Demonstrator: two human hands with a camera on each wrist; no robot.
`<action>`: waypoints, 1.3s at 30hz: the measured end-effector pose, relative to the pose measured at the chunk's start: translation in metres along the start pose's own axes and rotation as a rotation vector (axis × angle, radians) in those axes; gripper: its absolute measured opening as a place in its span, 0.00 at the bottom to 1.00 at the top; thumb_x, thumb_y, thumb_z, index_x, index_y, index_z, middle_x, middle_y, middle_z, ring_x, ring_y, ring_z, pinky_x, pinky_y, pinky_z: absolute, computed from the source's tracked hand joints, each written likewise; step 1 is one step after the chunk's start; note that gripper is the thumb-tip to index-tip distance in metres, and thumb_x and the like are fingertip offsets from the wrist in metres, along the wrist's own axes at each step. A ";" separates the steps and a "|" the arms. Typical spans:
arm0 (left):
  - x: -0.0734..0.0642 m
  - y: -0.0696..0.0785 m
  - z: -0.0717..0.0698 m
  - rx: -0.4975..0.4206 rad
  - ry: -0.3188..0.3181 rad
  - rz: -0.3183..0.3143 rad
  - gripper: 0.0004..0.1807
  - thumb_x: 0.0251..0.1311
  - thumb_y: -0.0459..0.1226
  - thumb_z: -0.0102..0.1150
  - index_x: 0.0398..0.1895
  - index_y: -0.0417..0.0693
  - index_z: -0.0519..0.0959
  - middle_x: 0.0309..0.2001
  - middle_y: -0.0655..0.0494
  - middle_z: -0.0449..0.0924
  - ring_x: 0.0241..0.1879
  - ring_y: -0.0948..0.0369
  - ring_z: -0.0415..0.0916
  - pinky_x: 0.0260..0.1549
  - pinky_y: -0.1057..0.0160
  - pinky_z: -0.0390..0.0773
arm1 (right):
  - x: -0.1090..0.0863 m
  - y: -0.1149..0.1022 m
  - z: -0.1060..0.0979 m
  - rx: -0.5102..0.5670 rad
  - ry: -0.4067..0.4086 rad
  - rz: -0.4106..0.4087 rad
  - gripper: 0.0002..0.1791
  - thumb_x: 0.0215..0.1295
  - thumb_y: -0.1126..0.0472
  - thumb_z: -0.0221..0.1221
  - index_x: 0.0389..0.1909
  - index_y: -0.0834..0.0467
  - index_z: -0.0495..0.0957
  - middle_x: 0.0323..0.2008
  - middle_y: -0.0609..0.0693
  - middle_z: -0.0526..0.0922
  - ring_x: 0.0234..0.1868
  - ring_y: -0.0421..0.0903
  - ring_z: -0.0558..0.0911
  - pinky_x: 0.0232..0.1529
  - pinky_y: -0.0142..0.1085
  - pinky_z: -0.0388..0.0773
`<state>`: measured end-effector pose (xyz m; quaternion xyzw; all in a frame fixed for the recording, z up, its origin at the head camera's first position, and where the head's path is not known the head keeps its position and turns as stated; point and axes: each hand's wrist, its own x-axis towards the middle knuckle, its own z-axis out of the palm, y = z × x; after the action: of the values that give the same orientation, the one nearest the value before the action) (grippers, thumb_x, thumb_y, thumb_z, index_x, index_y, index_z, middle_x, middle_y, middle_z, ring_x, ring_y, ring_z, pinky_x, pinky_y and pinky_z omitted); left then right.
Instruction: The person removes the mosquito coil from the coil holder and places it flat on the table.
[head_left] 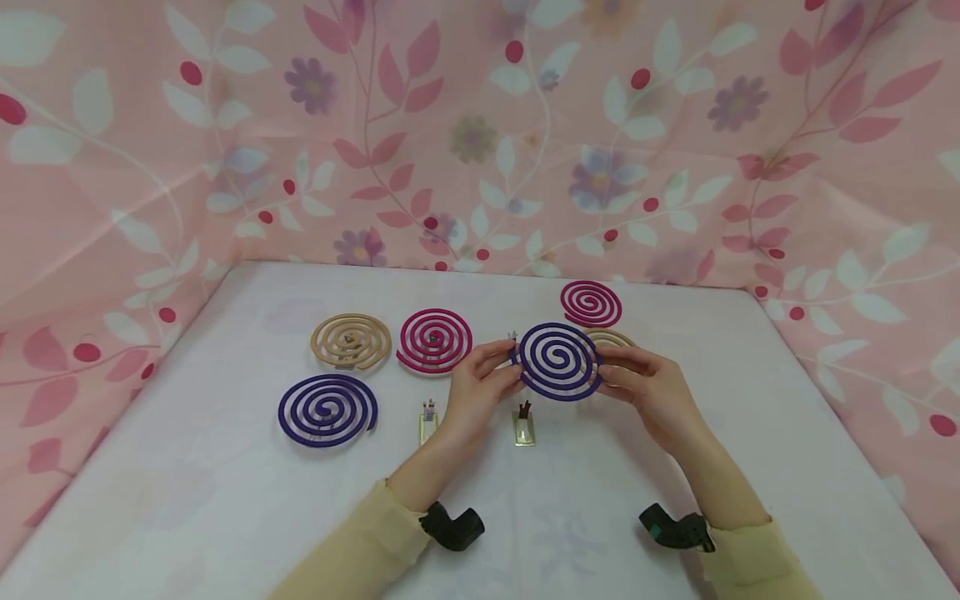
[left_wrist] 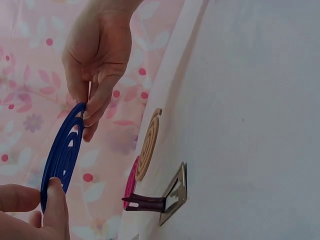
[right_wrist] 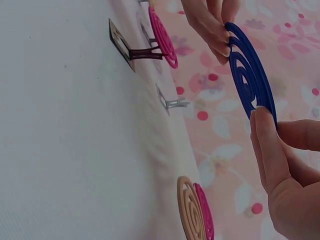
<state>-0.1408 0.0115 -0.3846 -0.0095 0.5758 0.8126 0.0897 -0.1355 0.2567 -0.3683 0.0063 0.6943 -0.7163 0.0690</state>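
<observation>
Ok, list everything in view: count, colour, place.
Table: 1, white, below
Backdrop: 1, floral pink, behind
Held coil: 1, blue, raised near centre
Resting coil: 1, blue, left
Tan coils: 2, tan, back left and right of centre, second partly hidden
Magenta coils: 2, magenta, left of centre and back right
Bare stands: at least 3, metallic, near centre, one partly hidden
Wrist devices: 2, black, one per wrist
Sleeves: 2, cream, forearms
Left hand: 1, bare, gripping held coil's left edge
Right hand: 1, bare, gripping its right edge

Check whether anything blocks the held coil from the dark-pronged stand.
Nothing visible stands between the held coil and the dark-pronged stand; the left hand and right hand grip the coil by opposite edges.
</observation>
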 end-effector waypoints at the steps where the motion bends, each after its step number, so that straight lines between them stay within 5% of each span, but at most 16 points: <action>1: 0.001 -0.001 0.004 -0.011 0.002 0.000 0.22 0.66 0.26 0.57 0.63 0.38 0.73 0.62 0.40 0.77 0.53 0.52 0.83 0.50 0.60 0.82 | 0.000 0.000 -0.004 -0.002 -0.002 -0.003 0.24 0.69 0.64 0.62 0.62 0.69 0.73 0.50 0.46 0.83 0.46 0.40 0.86 0.49 0.34 0.83; 17: 0.014 -0.015 0.062 -0.164 0.061 -0.029 0.18 0.62 0.23 0.59 0.56 0.35 0.78 0.56 0.40 0.82 0.48 0.55 0.84 0.48 0.59 0.84 | 0.001 -0.005 -0.063 0.065 -0.041 -0.034 0.13 0.70 0.68 0.59 0.52 0.64 0.81 0.44 0.47 0.87 0.44 0.40 0.87 0.48 0.34 0.84; 39: 0.011 -0.040 0.069 -0.096 0.027 0.000 0.20 0.58 0.20 0.56 0.55 0.34 0.78 0.55 0.40 0.82 0.42 0.61 0.82 0.42 0.64 0.85 | 0.002 0.001 -0.089 -0.146 -0.111 0.052 0.23 0.69 0.66 0.61 0.62 0.68 0.69 0.45 0.48 0.86 0.42 0.45 0.87 0.46 0.38 0.85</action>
<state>-0.1392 0.0907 -0.4004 -0.0248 0.5372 0.8392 0.0815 -0.1452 0.3455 -0.3722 -0.0206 0.7394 -0.6610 0.1264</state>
